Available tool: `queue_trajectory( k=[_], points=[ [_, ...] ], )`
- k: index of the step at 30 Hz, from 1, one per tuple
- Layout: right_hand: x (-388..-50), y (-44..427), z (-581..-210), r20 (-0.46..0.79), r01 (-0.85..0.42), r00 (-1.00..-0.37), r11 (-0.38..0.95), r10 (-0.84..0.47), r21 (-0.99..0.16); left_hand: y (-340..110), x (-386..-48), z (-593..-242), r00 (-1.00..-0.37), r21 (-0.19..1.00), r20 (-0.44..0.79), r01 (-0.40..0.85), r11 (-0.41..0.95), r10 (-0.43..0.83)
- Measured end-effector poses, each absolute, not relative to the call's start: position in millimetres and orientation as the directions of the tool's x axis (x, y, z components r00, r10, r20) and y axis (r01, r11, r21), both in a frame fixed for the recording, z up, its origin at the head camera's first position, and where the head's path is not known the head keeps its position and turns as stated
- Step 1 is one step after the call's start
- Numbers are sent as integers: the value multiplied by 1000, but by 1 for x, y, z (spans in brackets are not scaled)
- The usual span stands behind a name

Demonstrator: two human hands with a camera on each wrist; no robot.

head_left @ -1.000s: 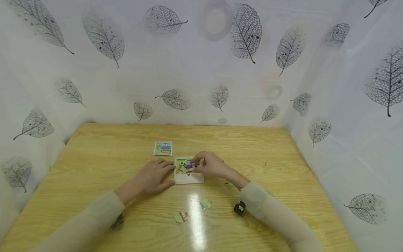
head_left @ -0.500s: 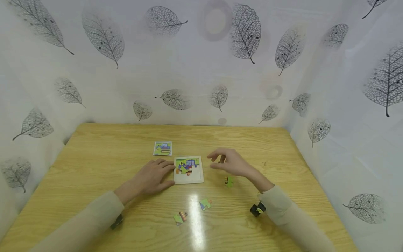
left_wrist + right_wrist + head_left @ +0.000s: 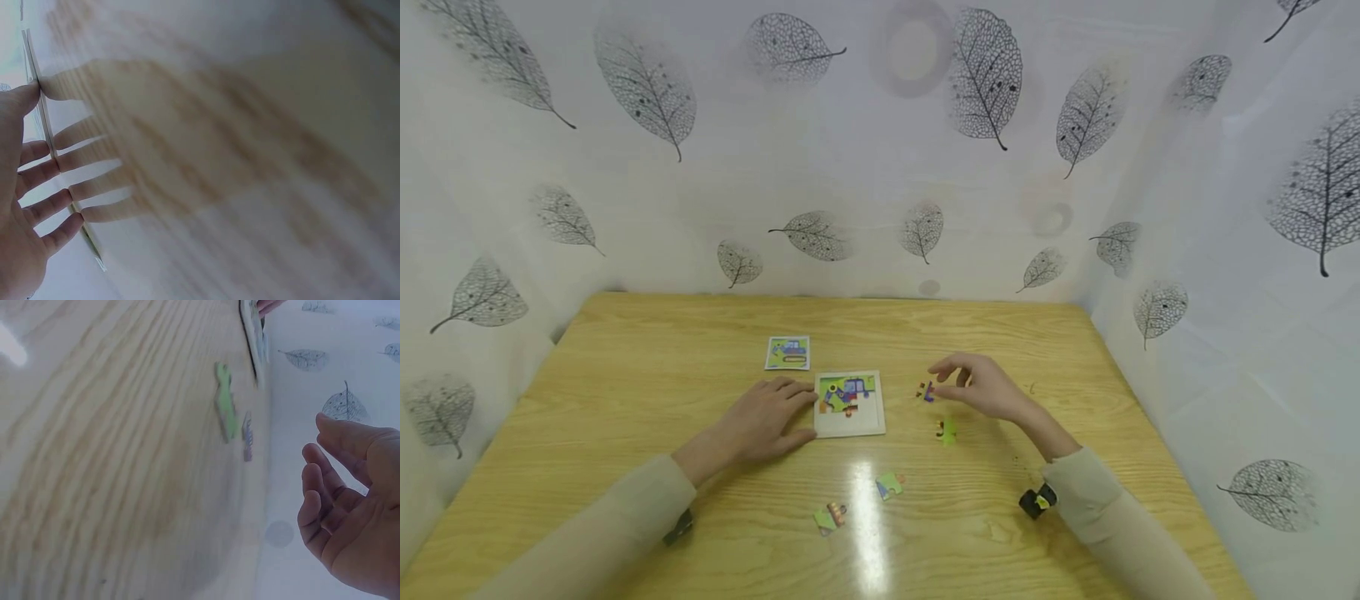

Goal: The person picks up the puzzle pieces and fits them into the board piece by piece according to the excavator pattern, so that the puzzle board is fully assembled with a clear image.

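Observation:
A partly filled puzzle board lies mid-table, its coloured pieces along the top and left. My left hand rests flat beside it, fingertips and thumb touching its left edge; in the left wrist view the fingers of the left hand meet the thin edge. Right of the board, my right hand hovers with thumb and fingers apart, next to a small purple-and-red piece. Nothing shows between the fingers of the right hand in the right wrist view. A green piece lies just below.
A picture card showing a blue digger lies behind the board to the left. Nearer the front are a green piece and a green-and-brown piece. A leaf-patterned curtain surrounds the wooden table at the back and sides.
My right hand has let go of a piece on the board and moved right, past its edge, uncovering the board's right side and the purple-and-red piece. My left hand has stayed still.

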State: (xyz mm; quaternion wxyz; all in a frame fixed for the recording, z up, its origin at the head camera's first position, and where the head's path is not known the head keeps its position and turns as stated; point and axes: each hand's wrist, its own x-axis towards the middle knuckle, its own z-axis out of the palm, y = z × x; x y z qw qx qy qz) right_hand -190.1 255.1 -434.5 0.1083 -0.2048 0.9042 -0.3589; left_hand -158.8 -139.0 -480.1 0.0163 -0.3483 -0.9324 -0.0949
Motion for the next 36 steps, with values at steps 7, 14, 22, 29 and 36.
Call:
queue_trajectory(
  k=[7, 14, 22, 29, 36],
  points=[
    [-197, 264, -448, -71, -266, -900, 671, -430, -692, -139, -160, -481, -762, 173, 91, 646, 743, 641],
    [-204, 263, -458, -96, -280, -890, 701, -445, -656, -139, -160, -481, -763, 171, 81, 644, 746, 641],
    [-206, 254, -460, -100, -279, -896, 723, -433, -632, -139, -159, -480, -764, 170, 86, 644, 746, 639],
    [-210, 246, -467, -108, -293, -893, 747, -436, -597, -139, -158, -480, -765, 171, 86, 643, 747, 638],
    [-216, 238, -464, -121, -314, -887, 774, -446, -550, -139, -158, -479, -766, 173, 86, 641, 747, 637]
  ],
)
